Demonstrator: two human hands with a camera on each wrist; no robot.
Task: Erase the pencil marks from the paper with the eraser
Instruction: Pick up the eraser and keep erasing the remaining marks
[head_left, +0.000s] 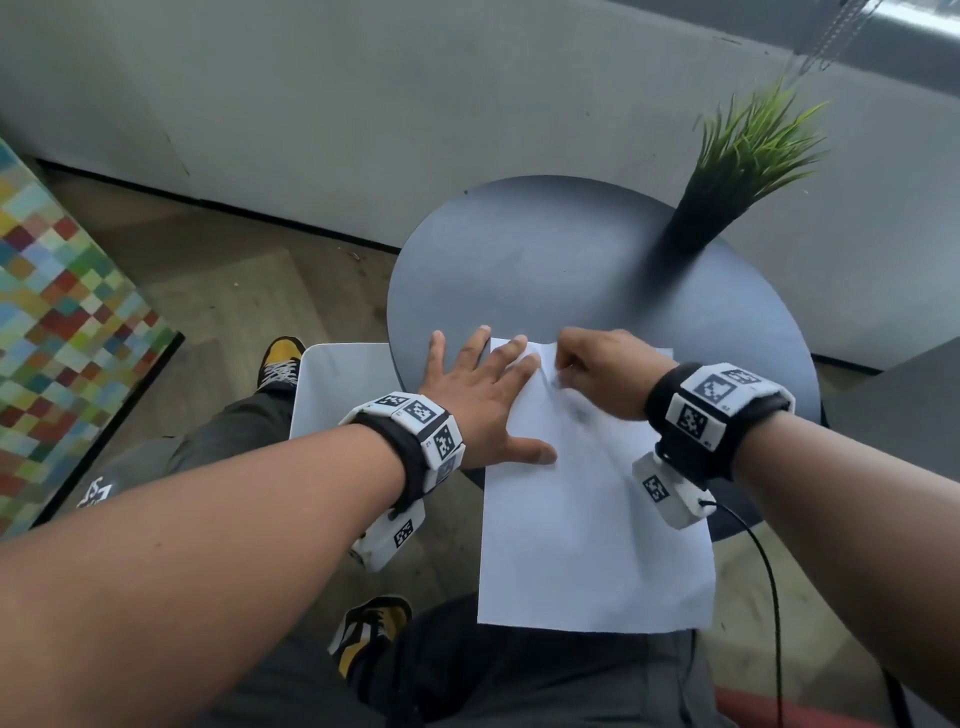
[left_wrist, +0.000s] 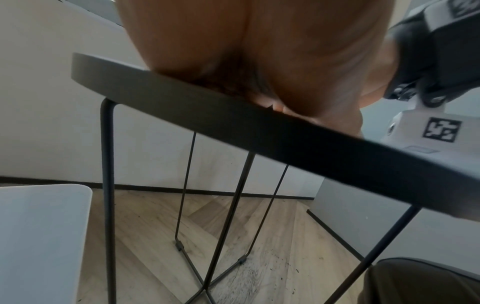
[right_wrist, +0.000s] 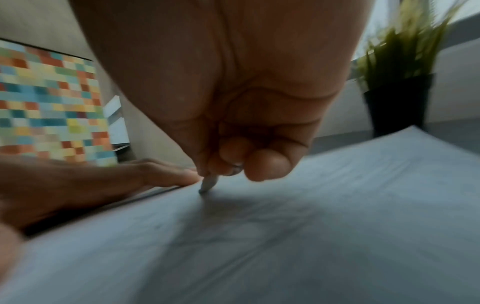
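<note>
A white sheet of paper (head_left: 592, 530) lies on the round dark table (head_left: 545, 270) and overhangs its near edge above my lap. My left hand (head_left: 483, 389) lies flat with fingers spread, pressing on the paper's left edge. My right hand (head_left: 587, 364) has its fingers curled near the sheet's far end and pinches a small pale eraser (right_wrist: 207, 184), whose tip touches the paper (right_wrist: 337, 205). Faint grey pencil smudges (head_left: 576, 410) show just below that hand. In the left wrist view only the heel of the left hand (left_wrist: 272, 61) on the table rim (left_wrist: 233, 115) shows.
A potted green grass plant (head_left: 727, 176) stands at the table's far right. A white stool or seat (head_left: 337, 384) sits left of the table, a multicoloured checked panel (head_left: 62, 322) further left. A black cable (head_left: 769, 597) hangs from my right wrist. The table stands on thin metal legs (left_wrist: 107, 185).
</note>
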